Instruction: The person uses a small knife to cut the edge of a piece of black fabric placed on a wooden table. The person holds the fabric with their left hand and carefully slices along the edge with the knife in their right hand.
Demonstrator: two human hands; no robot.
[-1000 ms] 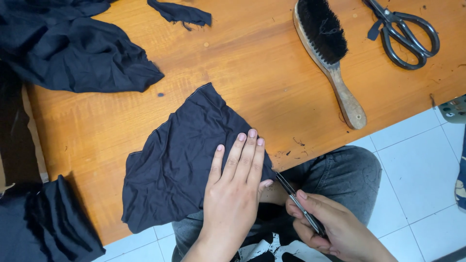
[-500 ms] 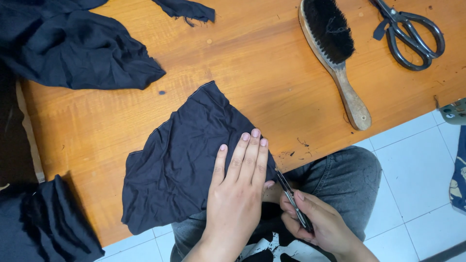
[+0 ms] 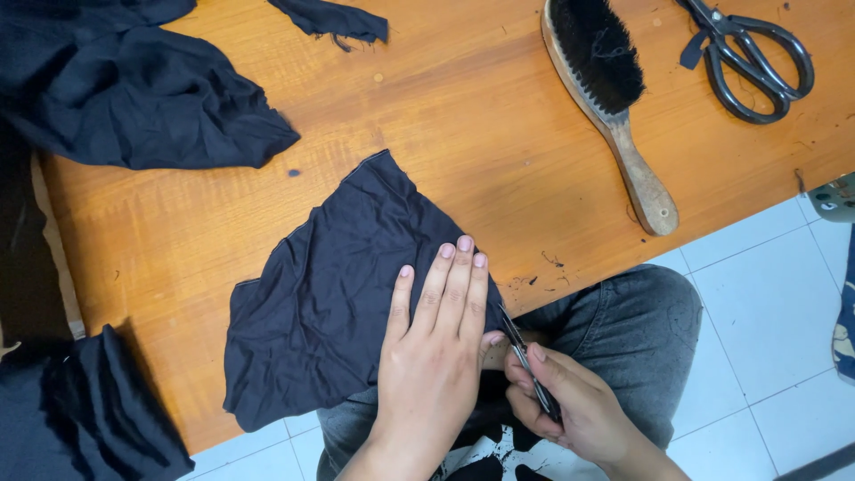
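Head camera, looking down: our left hand (image 3: 436, 356) lies flat, fingers pressed together, on a dark cloth (image 3: 347, 294) at the near edge of a wooden table (image 3: 481, 134). Our right hand (image 3: 557, 401) pinches a small slim tool (image 3: 525, 361), its tip at the cloth's right edge beside our thumb. We judge that firm, flat pressure near the tip keeps the cloth taut.
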